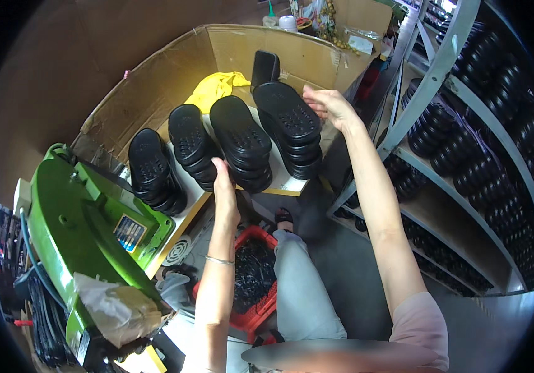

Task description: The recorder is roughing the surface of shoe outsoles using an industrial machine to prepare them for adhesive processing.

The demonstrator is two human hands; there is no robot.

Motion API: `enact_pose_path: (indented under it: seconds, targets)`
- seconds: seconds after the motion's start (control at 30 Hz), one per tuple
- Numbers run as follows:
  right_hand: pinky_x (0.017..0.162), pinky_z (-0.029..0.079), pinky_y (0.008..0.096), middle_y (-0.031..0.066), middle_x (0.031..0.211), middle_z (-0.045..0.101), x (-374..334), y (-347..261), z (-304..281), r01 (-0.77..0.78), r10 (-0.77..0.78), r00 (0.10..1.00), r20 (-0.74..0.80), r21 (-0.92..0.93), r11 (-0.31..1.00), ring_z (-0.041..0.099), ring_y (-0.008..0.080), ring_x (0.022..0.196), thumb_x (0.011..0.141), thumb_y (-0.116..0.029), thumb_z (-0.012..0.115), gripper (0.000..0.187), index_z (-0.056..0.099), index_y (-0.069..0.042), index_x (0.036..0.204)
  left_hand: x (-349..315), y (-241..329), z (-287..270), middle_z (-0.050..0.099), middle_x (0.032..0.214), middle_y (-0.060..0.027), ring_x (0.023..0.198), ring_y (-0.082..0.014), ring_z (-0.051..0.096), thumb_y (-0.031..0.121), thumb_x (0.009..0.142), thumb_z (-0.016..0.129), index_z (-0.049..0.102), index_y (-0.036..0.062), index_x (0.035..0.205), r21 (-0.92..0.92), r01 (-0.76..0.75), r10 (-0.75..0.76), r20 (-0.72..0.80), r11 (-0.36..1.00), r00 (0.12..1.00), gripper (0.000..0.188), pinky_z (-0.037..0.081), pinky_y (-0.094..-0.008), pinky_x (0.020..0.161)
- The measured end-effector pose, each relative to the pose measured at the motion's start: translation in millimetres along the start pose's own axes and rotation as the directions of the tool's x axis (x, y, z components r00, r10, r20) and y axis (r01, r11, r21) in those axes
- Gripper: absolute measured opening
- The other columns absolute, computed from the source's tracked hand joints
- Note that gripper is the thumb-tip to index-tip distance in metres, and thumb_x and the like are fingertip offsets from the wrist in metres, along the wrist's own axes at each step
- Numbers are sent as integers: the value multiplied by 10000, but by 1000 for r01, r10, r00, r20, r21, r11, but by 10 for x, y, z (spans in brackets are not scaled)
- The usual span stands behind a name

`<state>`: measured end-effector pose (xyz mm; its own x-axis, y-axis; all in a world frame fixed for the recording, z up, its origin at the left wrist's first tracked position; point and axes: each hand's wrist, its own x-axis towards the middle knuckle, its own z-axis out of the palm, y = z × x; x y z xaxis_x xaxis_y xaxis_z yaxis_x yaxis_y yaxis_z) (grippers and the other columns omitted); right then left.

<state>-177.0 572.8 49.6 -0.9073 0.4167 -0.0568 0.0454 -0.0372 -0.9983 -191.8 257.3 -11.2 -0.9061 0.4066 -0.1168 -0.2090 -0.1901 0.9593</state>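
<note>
Four stacks of black shoe soles stand side by side on a white table. My left hand [224, 193] is at the near ends of the two middle stacks, the left-middle stack [187, 132] and the right-middle stack [239, 127]. Its thumb points up between them; the other fingers are mostly hidden, so its grip cannot be told. Beside the upper edge of the right stack [288, 115], my right hand [332, 107] has its fingers stretched and apart, holding nothing. A single black piece [265, 68] stands upright behind that stack. The left stack [150, 161] is untouched.
A cardboard wall [167, 65] curves behind the table, with a yellow cloth [216, 90] before it. A green machine [68, 217] stands at left. Metal shelves [459, 193] full of black soles rise at right. Below, a red basket [271, 304] holds black scraps near my legs.
</note>
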Motion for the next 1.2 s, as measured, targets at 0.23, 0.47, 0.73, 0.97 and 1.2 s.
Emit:
enact_pose_path:
  seconds: [0.23,0.47,0.73,0.97,1.2]
  targets:
    - [948,447,329,99,1276,575,-51,322,348,-210,139,961,239,304,929,557,186,1122,794,-611,641,793,490,-53,1337,510,191,216,567,1303,-75,1207,-214,526,606,909,440,486,64,1349,-229,78,-52,119,970,992,699,350,-370,1058]
    - [1042,356,451,151,1389,477,-634,480,460,-301,230,948,221,379,875,451,294,1269,801,-606,606,843,402,-66,1415,183,90,81,488,1379,-114,1255,-260,478,655,836,509,404,45,1395,-291,222,-151,247,931,957,834,357,-428,1046]
    - [1073,326,376,119,1450,371,-2392,1126,462,-56,46,998,31,573,818,391,232,1297,872,-542,575,816,265,-78,1467,-1232,-407,-72,473,1391,-98,1242,-281,486,677,805,534,385,113,1418,-253,258,-192,256,933,947,846,392,-461,1042]
    - [1058,354,357,100,1409,423,-4536,1435,-270,192,106,942,-318,772,607,450,223,1255,929,-406,542,668,288,-100,1465,-2274,-1141,760,30,1584,-103,1450,-268,63,612,776,616,2,155,1524,-46,218,-136,654,975,744,1070,101,-400,1162]
    - [1077,318,332,92,1415,438,-5261,1469,-1551,409,169,681,-713,561,719,421,208,1289,904,-490,547,690,395,-54,1418,-2363,-1784,2493,134,1575,-45,1433,-230,156,513,913,469,83,159,1526,78,398,-286,820,914,496,806,160,-400,1153]
